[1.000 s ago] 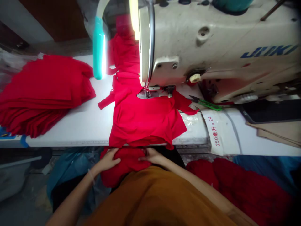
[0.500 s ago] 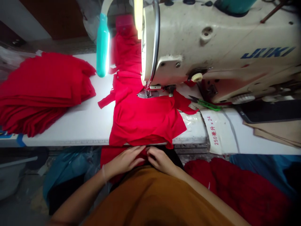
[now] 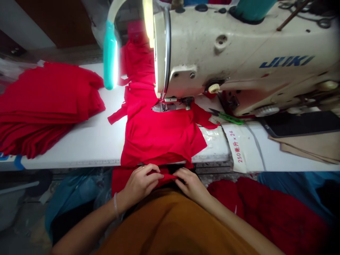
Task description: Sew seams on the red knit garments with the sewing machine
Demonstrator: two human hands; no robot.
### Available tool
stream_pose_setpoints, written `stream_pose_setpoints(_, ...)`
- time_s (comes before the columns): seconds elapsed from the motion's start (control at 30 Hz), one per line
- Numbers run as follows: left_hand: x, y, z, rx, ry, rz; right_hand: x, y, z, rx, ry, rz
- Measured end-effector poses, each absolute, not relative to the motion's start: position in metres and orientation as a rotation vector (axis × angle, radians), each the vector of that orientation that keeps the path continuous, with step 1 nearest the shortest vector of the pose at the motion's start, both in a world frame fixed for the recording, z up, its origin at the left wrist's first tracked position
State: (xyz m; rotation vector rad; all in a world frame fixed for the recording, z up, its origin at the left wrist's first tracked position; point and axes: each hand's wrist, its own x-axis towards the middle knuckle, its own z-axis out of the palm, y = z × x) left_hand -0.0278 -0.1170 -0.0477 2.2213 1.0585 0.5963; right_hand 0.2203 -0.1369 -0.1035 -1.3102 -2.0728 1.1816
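Observation:
Both hands are over my lap, just below the table's front edge. My left hand [image 3: 143,180] has its fingers closed on the edge of a red fabric piece [image 3: 166,179]. My right hand [image 3: 190,182] pinches the same edge a short way to the right, so a narrow strip spans between them. Beyond them, a larger red garment piece [image 3: 159,134] lies on the table, its front edge hanging over. It runs beneath the presser foot [image 3: 166,107] of the sewing machine [image 3: 199,53].
A thick stack of folded red fabric [image 3: 45,95] sits on the table [image 3: 106,141] at left. Green-handled snips [image 3: 228,117], a dark phone [image 3: 297,124] and brown card [image 3: 310,147] lie at right. A lit turquoise lamp [image 3: 109,56] hangs near the machine head. Dark red cloth [image 3: 255,202] is heaped below.
My hands have moved slightly apart, and the red fabric edge now shows lifted between the fingers. The whole view has shifted a little; the garment piece at the machine stays in place.

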Motion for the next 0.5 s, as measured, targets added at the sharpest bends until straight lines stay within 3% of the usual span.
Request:
stream_pose_setpoints(0.17, -0.054, -0.118, -0.028, 1.867, 0.906, 0.718, 0.223, -0.139, -0.073, -1.204, -1.916, 1.397)
stream_pose_setpoints(0.27, -0.089, -0.108, 0.006, 1.678, 1.007, 0.699, 0.211, -0.124, -0.035, -0.890, -1.937, 1.442)
stream_pose_setpoints(0.4, -0.114, -0.060, 0.071, 1.973, 1.079, 0.661, 0.182, -0.088, 0.012, -0.334, -2.216, 0.989)
stream_pose_setpoints(0.5, -0.098, 0.005, 0.092, 2.316, 1.087, 0.604, 0.165, -0.055, 0.021, -0.306, -2.299, 0.447)
